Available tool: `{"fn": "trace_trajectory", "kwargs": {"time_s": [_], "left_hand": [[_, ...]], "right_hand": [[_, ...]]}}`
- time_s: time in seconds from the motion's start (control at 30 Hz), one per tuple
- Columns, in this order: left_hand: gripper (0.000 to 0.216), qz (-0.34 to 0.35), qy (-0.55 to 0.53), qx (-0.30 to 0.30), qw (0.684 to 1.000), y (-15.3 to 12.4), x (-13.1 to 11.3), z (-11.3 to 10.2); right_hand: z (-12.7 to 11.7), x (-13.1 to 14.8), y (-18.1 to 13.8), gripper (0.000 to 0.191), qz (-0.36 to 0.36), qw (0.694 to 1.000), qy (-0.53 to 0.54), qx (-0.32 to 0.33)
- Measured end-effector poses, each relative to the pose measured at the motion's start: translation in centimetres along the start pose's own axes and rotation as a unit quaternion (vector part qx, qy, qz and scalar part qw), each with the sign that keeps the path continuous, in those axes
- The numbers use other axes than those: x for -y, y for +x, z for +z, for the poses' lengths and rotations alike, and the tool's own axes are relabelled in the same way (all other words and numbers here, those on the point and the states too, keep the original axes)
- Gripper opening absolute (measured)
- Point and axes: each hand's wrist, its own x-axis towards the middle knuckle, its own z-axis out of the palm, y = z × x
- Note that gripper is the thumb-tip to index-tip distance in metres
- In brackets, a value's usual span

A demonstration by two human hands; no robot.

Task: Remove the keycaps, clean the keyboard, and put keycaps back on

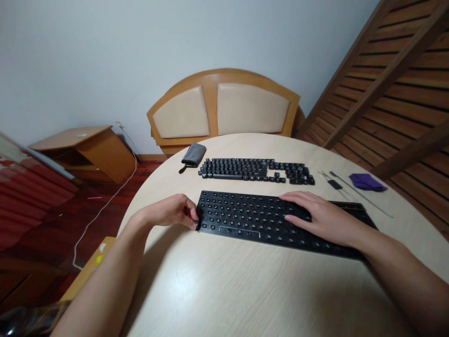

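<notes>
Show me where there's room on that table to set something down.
The widest bare tabletop lies between left forearm, right forearm and stripped keyboard. A smaller patch separates the left hand from the grey pouch. It's crowded beyond the keyboard, where loose keycaps lie.

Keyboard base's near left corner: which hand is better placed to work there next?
Left, I'd judge. The left hand pinches a small dark piece at that corner; the right hand lies across the right part of the keyboard base, farther away.
</notes>
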Motion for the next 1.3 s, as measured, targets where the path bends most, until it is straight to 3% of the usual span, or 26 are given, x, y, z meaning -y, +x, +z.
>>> {"fn": "trace_trajectory", "kwargs": {"time_s": [0.53, 0.57, 0.63, 0.7, 0.77, 0.87, 1.0, 1.3], "left_hand": [[0.031, 0.025, -0.002, 0.027, 0.999, 0.5, 0.2, -0.1], [0.035, 0.039, -0.002, 0.004, 0.999, 0.8, 0.2, -0.1], [0.04, 0.072, 0.007, -0.103, 0.992, 1.6, 0.4, 0.1], [0.039, 0.089, 0.022, -0.256, 0.962, 2.8, 1.0, 0.5], [0.038, 0.105, 0.059, -0.354, 0.927, 4.1, 2.0, 0.8], [0.045, 0.112, 0.083, -0.38, 0.914, 6.0, 3.8, 0.9], [0.057, 0.123, 0.121, -0.355, 0.919, 7.6, 5.1, 0.7], [0.056, 0.124, 0.165, -0.349, 0.914, 8.0, 5.6, 0.7]], "right_hand": [[0.0, -0.3, -0.1, 0.048, -0.003, 1.0, 0.003, 0.001], [0.0, -0.3, -0.1, 0.048, -0.004, 1.0, 0.003, 0.001], [-0.1, -0.2, 0.0, 0.049, -0.003, 1.0, 0.001, 0.0], [-0.1, -0.1, 0.0, 0.049, -0.002, 1.0, 0.002, 0.001], [-0.2, 0.0, 0.0, 0.049, -0.001, 1.0, 0.002, 0.002], [-0.1, 0.1, 0.1, 0.049, 0.0, 1.0, 0.003, 0.001], [-0.1, 0.1, 0.1, 0.05, 0.003, 1.0, 0.005, 0.0], [-0.3, 0.1, 0.0, 0.052, 0.01, 1.0, 0.002, 0.008]]}}
